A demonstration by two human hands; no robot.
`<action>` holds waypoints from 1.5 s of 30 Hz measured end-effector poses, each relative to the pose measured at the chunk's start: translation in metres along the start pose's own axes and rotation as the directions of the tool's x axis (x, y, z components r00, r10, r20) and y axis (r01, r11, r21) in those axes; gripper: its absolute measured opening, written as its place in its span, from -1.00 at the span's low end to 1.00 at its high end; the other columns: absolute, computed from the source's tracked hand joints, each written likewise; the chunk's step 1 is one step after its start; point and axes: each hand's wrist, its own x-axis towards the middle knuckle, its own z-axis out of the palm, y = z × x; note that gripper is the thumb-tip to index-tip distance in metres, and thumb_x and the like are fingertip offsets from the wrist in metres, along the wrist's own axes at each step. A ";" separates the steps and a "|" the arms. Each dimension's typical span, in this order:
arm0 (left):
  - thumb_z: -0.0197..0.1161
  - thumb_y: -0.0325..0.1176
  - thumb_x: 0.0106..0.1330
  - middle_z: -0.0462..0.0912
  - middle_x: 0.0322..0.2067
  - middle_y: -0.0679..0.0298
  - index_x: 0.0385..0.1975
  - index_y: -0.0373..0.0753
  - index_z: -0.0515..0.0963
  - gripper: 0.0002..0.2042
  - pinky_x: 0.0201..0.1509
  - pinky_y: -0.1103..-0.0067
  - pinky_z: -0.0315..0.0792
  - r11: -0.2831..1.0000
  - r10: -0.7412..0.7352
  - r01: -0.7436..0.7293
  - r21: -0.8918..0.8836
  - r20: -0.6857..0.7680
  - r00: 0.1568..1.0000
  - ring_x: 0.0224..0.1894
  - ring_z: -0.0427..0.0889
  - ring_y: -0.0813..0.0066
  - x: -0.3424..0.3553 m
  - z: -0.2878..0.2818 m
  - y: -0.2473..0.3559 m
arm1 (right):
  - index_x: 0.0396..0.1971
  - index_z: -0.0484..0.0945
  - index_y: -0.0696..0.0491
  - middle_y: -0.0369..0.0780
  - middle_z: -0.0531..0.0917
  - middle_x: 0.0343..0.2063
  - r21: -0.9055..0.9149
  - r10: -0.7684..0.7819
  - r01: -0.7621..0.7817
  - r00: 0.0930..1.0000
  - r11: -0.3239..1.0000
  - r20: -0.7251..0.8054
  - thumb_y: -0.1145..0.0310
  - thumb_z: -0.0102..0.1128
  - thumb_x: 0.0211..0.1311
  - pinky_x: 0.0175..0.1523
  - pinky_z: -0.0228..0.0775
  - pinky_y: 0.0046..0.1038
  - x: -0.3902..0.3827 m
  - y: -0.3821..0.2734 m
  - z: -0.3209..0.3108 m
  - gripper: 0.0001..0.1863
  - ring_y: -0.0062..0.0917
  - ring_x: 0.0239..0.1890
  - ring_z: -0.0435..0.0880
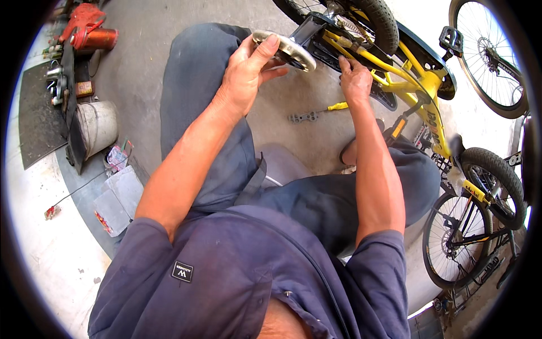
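A small training wheel [305, 59] with a pale tread and dark centre is in my left hand [244, 73]. Its thumb lies on the rim and the fingers reach round the far side. A black bracket [307, 29] runs from the wheel toward the rear of a yellow bicycle [403, 85], tipped over in front of me. On the lower part of this bicycle's frame is my right hand [357, 85], its index finger stretched along a black part and the other fingers curled against it. On the floor below lie a yellow-handled screwdriver [337, 106] and a grey multi-hole wrench [305, 117].
Another bicycle's wheel [491, 56] stands at the far right, with a second black bicycle [457, 240] below it. At the left are a whitish bucket [97, 127], a red can [95, 38], and a grey flat box [119, 198]. My bent legs flank the floor between them.
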 end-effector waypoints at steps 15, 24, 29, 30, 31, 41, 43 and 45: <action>0.18 0.05 0.37 0.51 -0.15 0.20 -0.07 -0.24 0.40 -0.55 0.13 0.37 0.50 1.000 0.015 -0.015 0.000 0.000 1.000 -0.05 0.55 0.34 0.000 0.002 0.000 | -0.20 0.69 0.11 0.07 0.68 -0.35 -0.112 -0.013 0.020 0.998 0.993 0.056 -0.07 0.17 0.20 -0.01 0.43 -0.24 -0.010 -0.043 -0.038 -0.50 -0.07 -0.20 0.66; 0.17 0.04 0.37 0.52 -0.17 0.19 -0.08 -0.25 0.41 -0.57 0.09 0.37 0.52 1.000 0.019 -0.019 -0.002 -0.008 1.000 -0.09 0.57 0.34 0.002 0.001 -0.002 | -0.39 0.70 0.09 0.00 0.66 -0.54 -0.281 -0.343 0.327 0.939 0.902 -0.009 -0.04 0.21 0.19 -0.20 0.47 -0.20 -0.022 -0.078 -0.041 -0.56 -0.10 -0.38 0.67; 0.18 0.04 0.37 0.52 -0.16 0.20 -0.09 -0.25 0.42 -0.57 0.09 0.37 0.52 1.000 0.013 -0.013 -0.001 -0.011 1.000 -0.08 0.56 0.34 0.002 0.000 -0.003 | -0.47 0.66 0.05 -0.05 0.67 -0.48 -0.250 -0.348 0.328 0.937 0.911 -0.038 0.04 0.20 0.20 -0.20 0.47 -0.15 -0.035 -0.091 -0.047 -0.65 -0.11 -0.36 0.67; 0.18 0.04 0.37 0.52 -0.16 0.20 -0.09 -0.24 0.42 -0.57 0.09 0.37 0.52 1.000 0.019 -0.019 -0.002 -0.013 1.000 -0.08 0.56 0.35 0.002 0.000 -0.003 | -0.46 0.66 0.05 -0.05 0.67 -0.48 -0.242 -0.317 0.301 0.948 0.923 -0.030 0.04 0.21 0.20 -0.20 0.47 -0.15 -0.034 -0.091 -0.049 -0.65 -0.11 -0.36 0.67; 0.18 0.04 0.37 0.52 -0.16 0.20 -0.09 -0.24 0.42 -0.57 0.09 0.38 0.52 1.000 0.024 -0.024 -0.003 -0.016 1.000 -0.08 0.56 0.35 0.002 0.000 -0.003 | -0.45 0.67 0.05 -0.05 0.67 -0.49 -0.233 -0.285 0.273 0.958 0.933 -0.021 0.03 0.21 0.20 -0.20 0.47 -0.15 -0.032 -0.090 -0.052 -0.64 -0.10 -0.36 0.67; 0.20 0.04 0.36 0.52 -0.17 0.22 -0.08 -0.25 0.42 -0.56 0.10 0.38 0.51 1.000 0.017 -0.017 -0.002 -0.014 1.000 -0.08 0.55 0.36 0.001 0.001 -0.001 | -0.29 0.71 0.11 -0.05 0.70 -0.45 0.150 -0.077 0.082 0.996 0.985 -0.039 0.08 0.32 0.13 -0.15 0.47 -0.36 -0.016 -0.046 -0.048 -0.63 -0.24 -0.37 0.69; 0.20 0.04 0.36 0.52 -0.17 0.22 -0.07 -0.25 0.42 -0.56 0.11 0.38 0.50 1.000 0.009 -0.009 -0.011 -0.008 1.000 -0.07 0.55 0.36 0.002 0.003 -0.001 | -0.29 0.71 0.13 -0.11 0.71 -0.50 0.253 -0.050 0.062 0.997 0.965 -0.055 0.13 0.34 0.14 -0.25 0.49 -0.40 -0.007 -0.022 -0.033 -0.65 -0.36 -0.48 0.69; 0.19 0.04 0.36 0.52 -0.17 0.22 -0.07 -0.25 0.42 -0.56 0.12 0.37 0.50 1.000 0.003 -0.003 -0.012 -0.019 1.000 -0.07 0.55 0.36 0.002 0.001 -0.001 | -0.28 0.70 0.16 -0.21 0.67 -0.55 0.459 0.072 -0.070 0.997 0.885 0.014 0.18 0.35 0.16 -0.37 0.47 -0.49 -0.010 -0.021 -0.028 -0.67 -0.52 -0.58 0.62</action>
